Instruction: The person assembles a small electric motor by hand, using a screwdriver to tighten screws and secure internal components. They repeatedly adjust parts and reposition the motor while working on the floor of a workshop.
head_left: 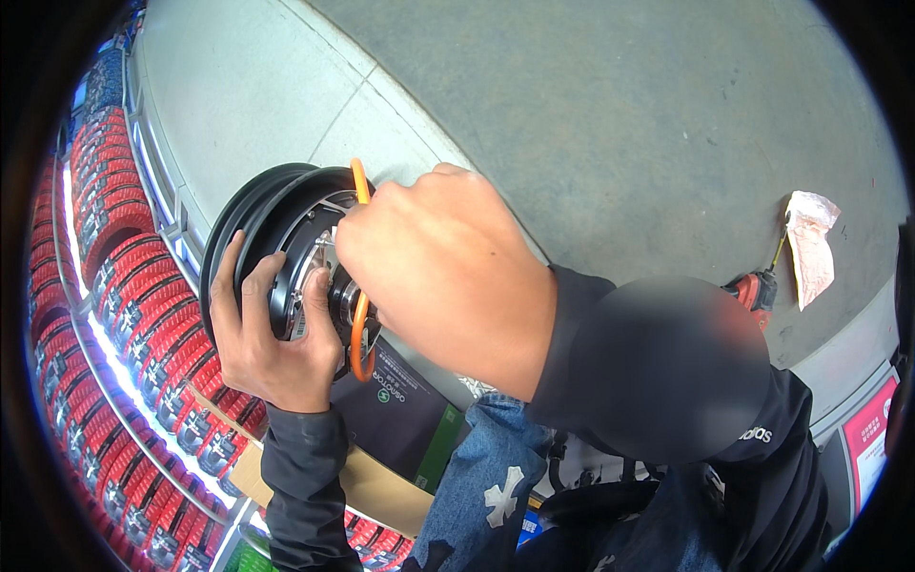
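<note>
A black wheel with a hub at its centre (270, 205) is tilted in front of me. My left hand (281, 353) grips it, fingers spread and bent over the rim side and the thumb pressed near the hub. Closed in a fist, my right hand (448, 267) is held against the hub's face; its fingertips are hidden. A thick orange cable-like loop (359, 348) shows below that fist, and another orange length sticks out above it. Bright metal shows at the hub between the hands. Whatever the right fingers pinch is covered.
Below the wheel lies a dark box with a green edge (396, 410), beside cardboard (381, 491). Racks of red-wrapped tyres (143, 315) line the left. A red-and-black power tool (756, 291) and a crumpled pale wrapper (810, 243) lie on the grey floor at right.
</note>
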`<state>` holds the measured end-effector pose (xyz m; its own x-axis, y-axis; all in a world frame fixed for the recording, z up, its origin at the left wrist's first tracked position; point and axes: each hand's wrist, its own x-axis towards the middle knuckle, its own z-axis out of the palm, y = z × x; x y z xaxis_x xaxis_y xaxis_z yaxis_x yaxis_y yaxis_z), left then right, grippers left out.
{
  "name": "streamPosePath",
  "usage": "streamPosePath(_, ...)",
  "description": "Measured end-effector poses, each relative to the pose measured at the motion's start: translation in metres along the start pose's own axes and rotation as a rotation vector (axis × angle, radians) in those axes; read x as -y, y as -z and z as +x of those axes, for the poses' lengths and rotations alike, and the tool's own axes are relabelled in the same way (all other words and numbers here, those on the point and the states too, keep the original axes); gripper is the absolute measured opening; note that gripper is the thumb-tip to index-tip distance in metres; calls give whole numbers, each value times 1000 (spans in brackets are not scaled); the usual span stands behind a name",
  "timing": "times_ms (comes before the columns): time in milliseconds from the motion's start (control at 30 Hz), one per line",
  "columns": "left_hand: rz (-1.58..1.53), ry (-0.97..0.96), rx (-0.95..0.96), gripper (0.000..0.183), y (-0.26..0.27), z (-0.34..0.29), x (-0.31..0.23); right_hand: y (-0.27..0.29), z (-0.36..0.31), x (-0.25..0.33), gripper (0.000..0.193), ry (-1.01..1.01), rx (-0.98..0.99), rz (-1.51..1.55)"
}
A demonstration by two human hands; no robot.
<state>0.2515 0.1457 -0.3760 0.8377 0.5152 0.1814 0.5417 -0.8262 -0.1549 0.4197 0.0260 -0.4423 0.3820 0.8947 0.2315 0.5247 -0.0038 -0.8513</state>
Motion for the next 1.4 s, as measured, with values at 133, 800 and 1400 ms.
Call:
streamPosePath(133,4,9,1,31,1,0,0,5,3,-1,11,1,90,-1)
streamPosePath(800,49,69,189,30,28,21,-12,-22,18,-53,34,-606,500,781)
streamPosePath(1400,-536,-367,733,14,-7,87,37,8,-28,-37,35,-78,172,382)
